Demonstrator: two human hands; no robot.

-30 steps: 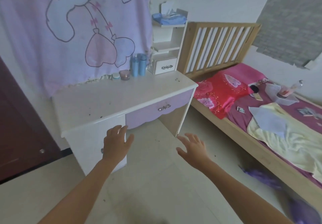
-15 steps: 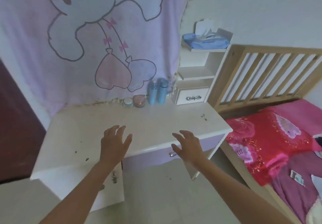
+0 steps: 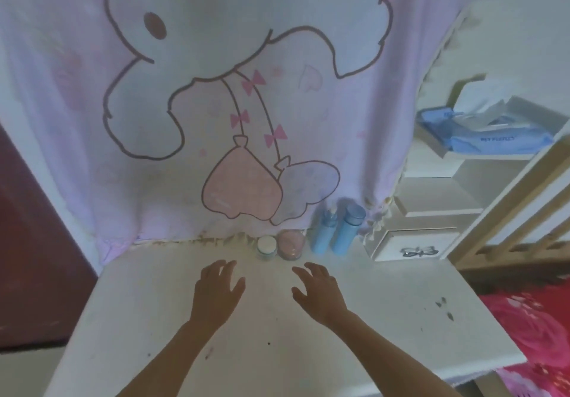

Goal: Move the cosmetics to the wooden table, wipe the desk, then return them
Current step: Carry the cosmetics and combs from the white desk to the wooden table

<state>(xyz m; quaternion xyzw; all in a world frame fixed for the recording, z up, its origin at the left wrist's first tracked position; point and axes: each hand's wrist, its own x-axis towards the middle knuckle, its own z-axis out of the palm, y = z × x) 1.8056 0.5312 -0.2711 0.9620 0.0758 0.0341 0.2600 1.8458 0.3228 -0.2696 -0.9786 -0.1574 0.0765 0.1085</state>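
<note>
Head view, desk approach.

Left hand: fingers spread and slightly bent, holding nothing, over the middle of the white desk. Right hand: the same loose spread, nothing in it. Whether either palm touches the surface cannot be told.

Change from half a second ago: both hands were then over the desk's front edge; now they are well in over the top, fingertips near the jars. The view has come closer, and the front drawer has dropped out of sight.

Cosmetics unmoved, in a row at the back edge against the hanging pink cartoon blanket:
- white-lidded jar, nearest the left hand's fingertips
- pink jar, touching or just beside it (the blur hides any gap)
- two blue bottles, upright, side by side, right of the pink jar

Right of the bottles: a small white drawer unit, with a blue tissue pack on the shelf above. Dark specks lie on the desktop toward its right end.
</note>
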